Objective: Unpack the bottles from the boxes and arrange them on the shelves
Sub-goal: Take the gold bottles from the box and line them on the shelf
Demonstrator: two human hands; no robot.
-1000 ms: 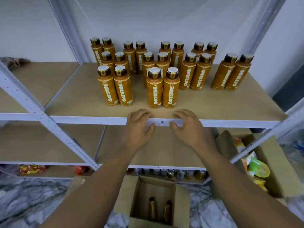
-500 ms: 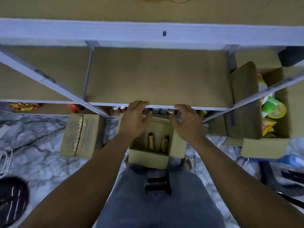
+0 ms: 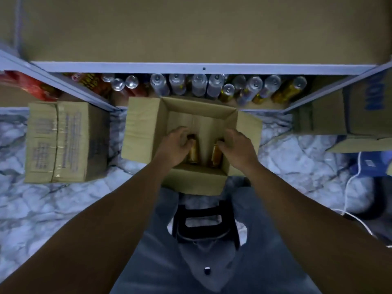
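An open cardboard box (image 3: 146, 126) sits on the floor in front of me. Inside it stand two orange bottles. My left hand (image 3: 175, 146) curls round the top of the left bottle (image 3: 193, 152). The fingers of my right hand (image 3: 237, 146) wrap the top of the right bottle (image 3: 216, 154). The caps of both bottles are mostly hidden by my fingers. A bare brown shelf board (image 3: 203, 28) with a white metal front rail fills the top of the view.
A sealed cardboard box (image 3: 63, 141) lies on the marble floor to the left. Another open box (image 3: 350, 115) stands at the right. Several cans and bottles (image 3: 199, 84) fill the lowest shelf behind the box. A black stool (image 3: 203, 223) is under me, and a white cable (image 3: 350, 187) trails at the right.
My view has dropped from the upper shelf of bottles to the floor. Both hands have moved down from the shelf rail into the open box and closed round the two bottles.
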